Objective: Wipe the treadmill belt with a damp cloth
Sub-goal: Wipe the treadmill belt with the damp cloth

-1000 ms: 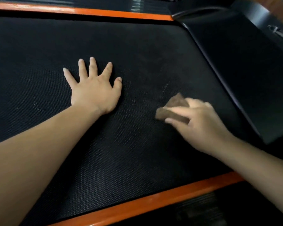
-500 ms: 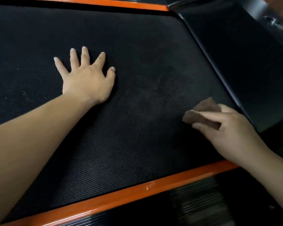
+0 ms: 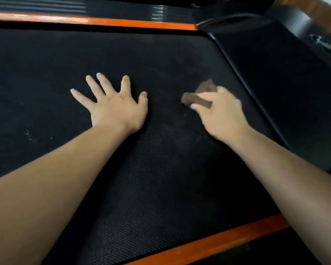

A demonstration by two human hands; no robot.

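Head: black textured belt [image 3: 161, 178], orange rails [image 3: 208, 243]

From my end this reads as a workout spot, either a gym or a home exercise corner; I cannot tell which. Nearly all I see is one treadmill. Its black, finely textured belt [image 3: 161, 188] fills the view, edged by a near orange strip [image 3: 208, 243] and a far orange strip [image 3: 103, 21]. A ribbed black side rail [image 3: 36, 5] lies beyond, and a glossy black motor cover [image 3: 285, 83] sits at the right. A blurred wood-toned patch [image 3: 325, 14] shows top right.
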